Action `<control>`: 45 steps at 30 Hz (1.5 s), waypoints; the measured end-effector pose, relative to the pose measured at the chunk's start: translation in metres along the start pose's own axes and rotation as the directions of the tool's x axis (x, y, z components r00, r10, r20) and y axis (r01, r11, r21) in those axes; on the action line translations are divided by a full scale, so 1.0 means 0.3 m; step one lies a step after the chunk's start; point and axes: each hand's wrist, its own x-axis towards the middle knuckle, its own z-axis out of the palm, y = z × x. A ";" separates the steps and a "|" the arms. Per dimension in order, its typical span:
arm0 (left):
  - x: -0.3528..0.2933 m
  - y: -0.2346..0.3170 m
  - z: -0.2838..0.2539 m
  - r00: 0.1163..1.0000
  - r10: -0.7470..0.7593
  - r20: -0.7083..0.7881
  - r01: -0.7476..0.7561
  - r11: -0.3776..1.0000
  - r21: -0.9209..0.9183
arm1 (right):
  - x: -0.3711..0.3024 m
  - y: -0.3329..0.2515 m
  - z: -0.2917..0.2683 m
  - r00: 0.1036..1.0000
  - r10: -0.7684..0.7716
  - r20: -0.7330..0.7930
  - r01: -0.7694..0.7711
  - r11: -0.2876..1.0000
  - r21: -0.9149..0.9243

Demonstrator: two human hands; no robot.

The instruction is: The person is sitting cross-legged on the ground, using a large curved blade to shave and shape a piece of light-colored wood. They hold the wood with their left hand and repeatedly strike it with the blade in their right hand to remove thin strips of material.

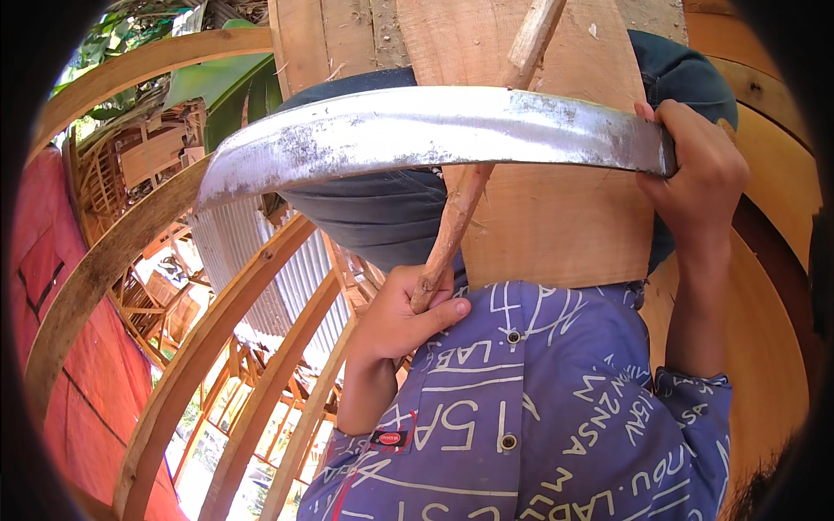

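My right hand (705,165) is closed at the right end of a machete (417,132), its handle hidden inside the fingers. The broad, stained metal blade stretches sideways across the view to the left. My left hand (413,317) grips the lower end of a wooden stick (460,213), thumb lying along it. The stick slants up and to the right, passing behind the blade. Its upper part looks pale and shaved, while the lower part is darker. Whether blade and stick touch I cannot tell.
A wide wooden plank (556,226) lies between my legs in dark trousers (365,217). Curved wooden ribs (208,365) stand at the left, with corrugated metal sheeting (261,252) beyond them. A red panel (78,373) is at the far left, curved planking (764,347) at the right.
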 end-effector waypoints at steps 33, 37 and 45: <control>0.037 0.021 0.011 0.975 0.110 -0.195 -0.068 0.976 0.207 | -0.035 0.024 0.003 0.996 0.073 0.058 -0.070 0.996 -0.054; 0.038 0.006 0.027 0.975 0.084 -0.206 -0.046 0.982 0.182 | -0.036 -0.006 0.014 0.996 0.031 0.080 -0.033 0.999 0.016; 0.014 0.059 0.036 0.956 0.161 -0.246 -0.086 0.954 0.288 | -0.021 0.012 -0.003 0.994 0.105 0.021 -0.104 0.994 -0.037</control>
